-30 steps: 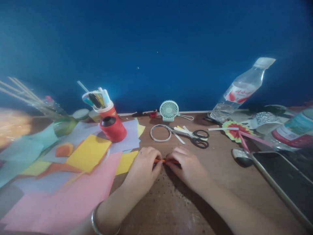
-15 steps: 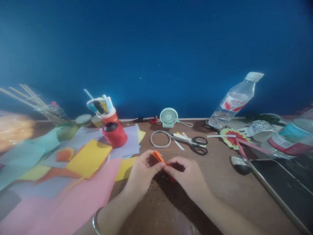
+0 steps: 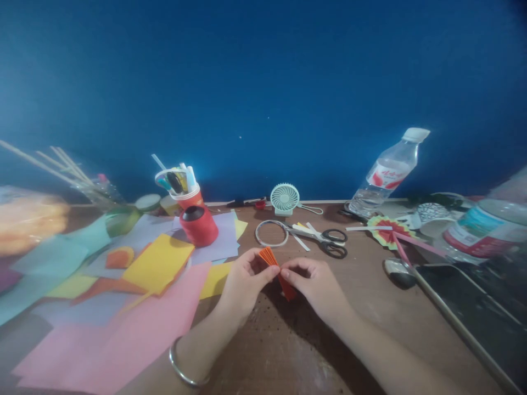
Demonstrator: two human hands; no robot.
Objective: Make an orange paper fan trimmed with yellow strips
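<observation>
Between both hands, above the brown table, is a strip of orange pleated paper (image 3: 286, 287), its narrow folds showing at both ends. My left hand (image 3: 247, 280) pinches it near the middle between thumb and fingers. My right hand (image 3: 315, 282) is closed at its right side, thumb and fingertips on the paper's edge. The fingers cover its middle part. Beyond the hands lie scissors (image 3: 335, 249) with black handles, beside a ring of pale wire (image 3: 272, 234).
Coloured paper sheets (image 3: 160, 263) spread over the left side, with a red thread spool (image 3: 199, 226) and a pen cup (image 3: 190, 195) behind. A mint fan (image 3: 285, 199) stands at the wall. To the right are a tilted bottle (image 3: 389, 170), a paper rosette (image 3: 381, 230) and a phone (image 3: 465, 307).
The orange paper has turned and fanned slightly, so more of its pleats show above and below my fingers. My hands stay close together; the view has shifted a little.
</observation>
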